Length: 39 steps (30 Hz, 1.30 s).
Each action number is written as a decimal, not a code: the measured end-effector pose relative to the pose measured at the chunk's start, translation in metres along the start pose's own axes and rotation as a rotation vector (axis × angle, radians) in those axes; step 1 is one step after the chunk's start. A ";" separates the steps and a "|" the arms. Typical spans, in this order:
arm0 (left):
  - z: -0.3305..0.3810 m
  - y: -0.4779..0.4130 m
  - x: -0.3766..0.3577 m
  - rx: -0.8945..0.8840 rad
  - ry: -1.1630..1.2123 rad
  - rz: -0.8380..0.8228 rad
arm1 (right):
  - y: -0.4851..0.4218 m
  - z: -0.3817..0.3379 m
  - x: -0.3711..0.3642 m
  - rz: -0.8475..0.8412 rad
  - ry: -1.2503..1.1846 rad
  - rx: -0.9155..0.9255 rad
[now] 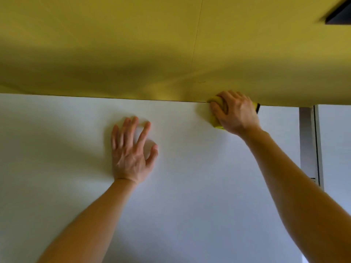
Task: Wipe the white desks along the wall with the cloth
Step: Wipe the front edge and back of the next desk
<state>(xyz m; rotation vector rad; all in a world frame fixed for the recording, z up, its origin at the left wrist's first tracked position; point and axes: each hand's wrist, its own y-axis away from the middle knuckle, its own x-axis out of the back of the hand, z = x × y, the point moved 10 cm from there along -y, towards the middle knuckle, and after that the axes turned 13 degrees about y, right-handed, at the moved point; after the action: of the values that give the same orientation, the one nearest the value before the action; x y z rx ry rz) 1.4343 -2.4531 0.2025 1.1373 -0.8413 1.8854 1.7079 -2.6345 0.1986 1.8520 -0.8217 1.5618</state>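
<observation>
A person's right hand [236, 112] grips a bunched yellow cloth [215, 121] at the far edge of the smooth white desk [190, 186], where it meets the yellow wall [133, 44]. The left hand [131, 150] lies on the desktop, fingers spread and holding nothing, well apart from the cloth.

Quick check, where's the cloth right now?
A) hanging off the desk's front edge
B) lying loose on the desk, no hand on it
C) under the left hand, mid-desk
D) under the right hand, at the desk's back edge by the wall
D: the right hand grips the yellow cloth at the desk's back edge against the wall; the left hand lies flat on the desk, holding nothing.
</observation>
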 end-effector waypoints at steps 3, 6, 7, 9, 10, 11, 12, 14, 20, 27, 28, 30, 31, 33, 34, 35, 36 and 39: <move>-0.001 -0.002 -0.001 0.009 -0.003 -0.001 | 0.011 0.027 0.013 0.016 0.118 -0.211; 0.000 0.000 -0.001 0.006 -0.014 -0.012 | -0.011 -0.072 -0.007 -0.029 0.089 -0.114; -0.001 -0.001 -0.002 0.007 -0.022 -0.012 | -0.022 -0.117 -0.014 -0.055 0.053 -0.027; -0.003 -0.001 -0.002 0.012 -0.033 -0.006 | -0.039 -0.189 -0.030 -0.132 0.003 0.135; -0.003 0.000 -0.001 0.017 -0.031 0.002 | -0.041 -0.205 -0.034 -0.155 -0.031 0.193; -0.002 0.000 -0.001 0.017 -0.030 0.007 | -0.042 -0.207 -0.035 -0.154 -0.068 0.232; -0.001 -0.001 -0.002 0.016 -0.029 0.002 | -0.039 -0.195 -0.031 -0.126 -0.103 0.251; -0.001 -0.002 -0.002 0.011 -0.017 -0.007 | -0.025 -0.136 -0.021 -0.043 -0.123 0.216; -0.003 -0.001 -0.002 0.017 0.000 0.001 | 0.022 0.051 0.012 0.023 0.113 -0.220; -0.006 0.000 -0.002 0.003 -0.034 -0.001 | -0.025 -0.182 -0.028 -0.078 0.071 0.141; -0.005 0.001 -0.002 0.000 -0.033 0.005 | -0.025 -0.189 -0.031 -0.092 0.040 0.188; -0.003 0.000 -0.003 -0.008 -0.030 0.003 | -0.020 -0.158 -0.028 -0.083 0.002 0.229; -0.004 0.000 -0.003 -0.007 -0.029 -0.002 | -0.015 -0.125 -0.024 -0.079 0.007 0.209; -0.004 0.001 -0.002 0.003 -0.020 0.005 | -0.002 -0.039 -0.014 -0.072 0.056 0.081; -0.004 0.001 -0.002 0.006 -0.019 0.005 | 0.007 0.009 -0.006 -0.066 0.091 -0.003; -0.003 0.001 -0.003 0.005 -0.018 0.002 | 0.018 0.053 0.003 -0.066 0.122 -0.096; -0.003 0.000 -0.003 0.003 -0.014 0.001 | 0.026 0.088 0.012 -0.061 0.142 -0.192; -0.004 -0.001 -0.003 0.006 -0.018 -0.007 | 0.025 0.086 0.012 -0.078 0.210 -0.362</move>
<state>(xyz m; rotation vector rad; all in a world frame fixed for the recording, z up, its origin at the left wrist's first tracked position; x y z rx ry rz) 1.4341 -2.4505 0.1985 1.1615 -0.8412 1.8756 1.7448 -2.7168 0.1986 1.4203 -0.8584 1.4207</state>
